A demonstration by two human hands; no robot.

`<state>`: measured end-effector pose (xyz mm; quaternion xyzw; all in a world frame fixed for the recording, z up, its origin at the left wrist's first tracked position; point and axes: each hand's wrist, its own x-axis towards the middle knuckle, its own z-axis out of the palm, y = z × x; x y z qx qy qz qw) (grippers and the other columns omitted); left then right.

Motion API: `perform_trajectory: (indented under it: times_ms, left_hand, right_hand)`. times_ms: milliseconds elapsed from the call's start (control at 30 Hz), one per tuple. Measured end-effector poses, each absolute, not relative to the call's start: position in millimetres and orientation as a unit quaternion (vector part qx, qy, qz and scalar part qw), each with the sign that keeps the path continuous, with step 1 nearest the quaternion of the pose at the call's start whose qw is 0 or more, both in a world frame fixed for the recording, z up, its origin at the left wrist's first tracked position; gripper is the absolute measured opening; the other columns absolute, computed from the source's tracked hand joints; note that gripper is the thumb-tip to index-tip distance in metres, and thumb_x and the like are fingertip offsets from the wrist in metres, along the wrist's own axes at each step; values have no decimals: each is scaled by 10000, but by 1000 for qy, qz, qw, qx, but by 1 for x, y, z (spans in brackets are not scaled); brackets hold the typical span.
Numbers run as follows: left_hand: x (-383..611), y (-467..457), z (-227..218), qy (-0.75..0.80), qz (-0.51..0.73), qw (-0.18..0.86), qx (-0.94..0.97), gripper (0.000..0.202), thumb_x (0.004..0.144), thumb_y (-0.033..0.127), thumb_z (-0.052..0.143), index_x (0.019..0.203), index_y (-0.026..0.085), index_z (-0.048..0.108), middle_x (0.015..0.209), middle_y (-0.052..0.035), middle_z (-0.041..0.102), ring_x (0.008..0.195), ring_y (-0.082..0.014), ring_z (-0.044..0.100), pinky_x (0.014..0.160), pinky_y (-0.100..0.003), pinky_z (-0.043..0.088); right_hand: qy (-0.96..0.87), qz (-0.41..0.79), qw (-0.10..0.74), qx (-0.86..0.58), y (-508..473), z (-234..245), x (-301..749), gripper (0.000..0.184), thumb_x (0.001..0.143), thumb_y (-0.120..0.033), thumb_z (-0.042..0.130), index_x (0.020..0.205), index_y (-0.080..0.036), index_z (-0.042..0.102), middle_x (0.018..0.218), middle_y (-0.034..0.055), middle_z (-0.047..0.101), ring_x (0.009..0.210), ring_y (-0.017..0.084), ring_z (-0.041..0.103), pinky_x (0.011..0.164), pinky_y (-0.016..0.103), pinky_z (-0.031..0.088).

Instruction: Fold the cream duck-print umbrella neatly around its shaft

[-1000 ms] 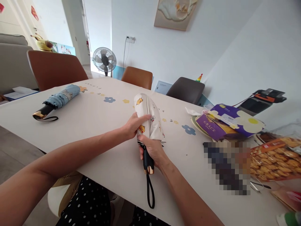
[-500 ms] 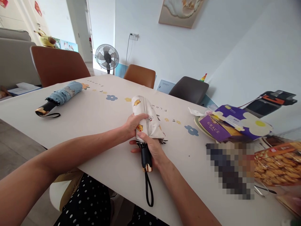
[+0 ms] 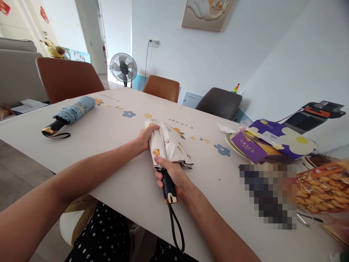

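A folded cream umbrella (image 3: 169, 143) printed with small cartoon figures lies on the white flowered table (image 3: 114, 134). My right hand (image 3: 174, 175) is closed round its black handle, whose gold end and black wrist strap (image 3: 176, 229) hang over the table's near edge. My left hand (image 3: 145, 136) grips the far top end of the cream canopy. The canopy fabric bulges loosely between my two hands.
A folded light-blue umbrella (image 3: 68, 116) lies at the table's left. A purple flowered box (image 3: 268, 142) on a plate and a packet of snacks (image 3: 323, 187) sit at the right. Brown chairs (image 3: 64, 78) and a floor fan (image 3: 124, 68) stand beyond the table.
My left hand has slid from the canopy's middle up to its far end. The umbrella has tilted, its top now leaning left. My right hand stays on the handle.
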<state>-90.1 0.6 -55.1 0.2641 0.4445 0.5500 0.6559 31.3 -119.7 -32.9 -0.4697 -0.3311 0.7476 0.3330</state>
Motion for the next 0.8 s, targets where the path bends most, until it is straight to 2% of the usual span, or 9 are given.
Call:
perform_trajectory:
  times_ms: [167, 300, 400, 467, 600, 667, 800]
  left_hand:
    - [-94, 8, -59, 460, 557, 646, 246, 318, 523, 254, 735, 787, 128, 610, 800, -115, 663, 733, -246, 627, 670, -374, 537]
    - [-104, 19, -63, 502, 580, 561, 313, 260, 534, 268, 700, 724, 134, 582, 721, -72, 631, 673, -211, 599, 618, -349, 512]
    - [-111, 25, -67, 530, 585, 493, 365, 249, 546, 270, 676, 744, 149, 585, 674, -25, 592, 648, -180, 569, 605, -319, 479]
    - [-116, 29, -69, 550, 586, 430, 412, 256, 570, 274, 661, 793, 165, 600, 724, -18, 605, 681, -170, 564, 647, -309, 464]
    - [-123, 37, -73, 597, 523, 239, 560, 230, 718, 294, 512, 912, 206, 601, 902, -29, 651, 830, -179, 580, 790, -317, 433]
    - [-125, 39, -76, 625, 457, 228, 591, 243, 742, 280, 460, 924, 215, 608, 942, -36, 658, 882, -200, 579, 813, -326, 425]
    - [-120, 37, -80, 605, 382, 260, 648, 120, 667, 257, 544, 729, 221, 640, 926, -39, 670, 991, -246, 549, 902, -317, 378]
  right_hand:
    - [-323, 753, 325, -472, -118, -34, 33, 217, 747, -321, 633, 760, -154, 495, 506, -59, 428, 347, 55, 383, 293, 175, 366]
    - [-334, 760, 331, -450, -118, -37, 33, 220, 738, -316, 644, 760, -148, 504, 568, -41, 460, 367, 54, 392, 282, 182, 366]
    - [-338, 759, 324, -453, -119, -37, 32, 214, 741, -310, 639, 746, -150, 497, 547, -48, 445, 354, 53, 390, 280, 178, 360]
    - [-341, 751, 328, -460, -120, -38, 32, 217, 735, -308, 646, 763, -154, 495, 528, -53, 448, 340, 57, 394, 283, 183, 366]
    - [-354, 711, 357, -492, -118, -40, 34, 242, 736, -341, 643, 803, -156, 503, 456, -58, 453, 315, 87, 426, 298, 206, 392]
    - [-364, 671, 379, -523, -114, -40, 39, 232, 747, -341, 631, 796, -150, 509, 423, -51, 460, 305, 105, 448, 303, 213, 395]
    - [-330, 639, 400, -568, -106, -36, 50, 235, 757, -340, 622, 730, -135, 510, 433, -26, 489, 314, 112, 485, 314, 205, 386]
